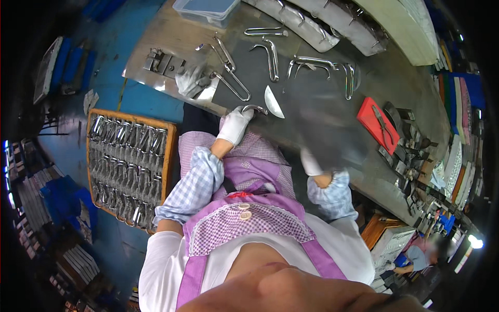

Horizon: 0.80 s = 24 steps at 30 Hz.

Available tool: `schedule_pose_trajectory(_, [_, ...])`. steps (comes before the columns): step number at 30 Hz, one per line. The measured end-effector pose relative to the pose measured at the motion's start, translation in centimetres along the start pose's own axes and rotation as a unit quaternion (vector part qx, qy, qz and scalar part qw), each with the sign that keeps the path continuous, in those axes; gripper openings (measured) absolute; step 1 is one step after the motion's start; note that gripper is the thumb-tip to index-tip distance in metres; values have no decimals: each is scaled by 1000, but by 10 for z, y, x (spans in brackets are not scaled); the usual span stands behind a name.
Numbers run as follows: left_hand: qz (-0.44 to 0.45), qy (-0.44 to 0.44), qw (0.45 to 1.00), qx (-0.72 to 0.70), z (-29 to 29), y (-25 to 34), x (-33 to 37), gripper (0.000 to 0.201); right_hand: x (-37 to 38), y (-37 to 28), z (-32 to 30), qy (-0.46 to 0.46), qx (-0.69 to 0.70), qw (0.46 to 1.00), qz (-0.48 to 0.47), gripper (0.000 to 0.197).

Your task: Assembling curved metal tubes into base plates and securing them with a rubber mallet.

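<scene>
My left hand [235,126], in a white glove, is closed on a short curved shiny metal piece [254,108] at the near edge of the metal worktable [208,106]. To the right, my white-gloved right hand [311,162] is partly covered by a large dark grey blur [332,125], perhaps a sheet in motion; its fingers are hidden. Between the hands and farther off lies a white half-moon shape [273,102]. Beyond it are several bent chrome hooks [273,60], and a crumpled grey-white cloth [192,81] sits to the left.
A wooden crate [171,156] full of shiny metal parts stands at my left. On the table are a metal block fixture [163,63], a clear plastic tub [208,11], and pliers [383,125] on a red tray [368,112]. Another person [416,257] works at the lower right.
</scene>
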<state>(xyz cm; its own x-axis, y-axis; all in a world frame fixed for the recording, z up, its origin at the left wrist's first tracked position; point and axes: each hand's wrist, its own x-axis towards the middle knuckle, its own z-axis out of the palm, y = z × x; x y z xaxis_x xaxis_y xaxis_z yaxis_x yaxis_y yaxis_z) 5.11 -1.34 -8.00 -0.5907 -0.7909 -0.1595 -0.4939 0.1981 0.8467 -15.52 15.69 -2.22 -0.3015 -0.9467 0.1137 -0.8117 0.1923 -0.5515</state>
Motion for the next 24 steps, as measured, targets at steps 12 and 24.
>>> schedule_pose_trajectory(12, [-153, -111, 965, -180, -19, 42, -39, 43, 7, 30, -56, 271, -200, 942, -6, 26])
schedule_pose_trajectory(24, [-121, 45, 863, -488, -14, 1, -54, 21, 56, -77, 52, -138, 230, 951, 154, 51])
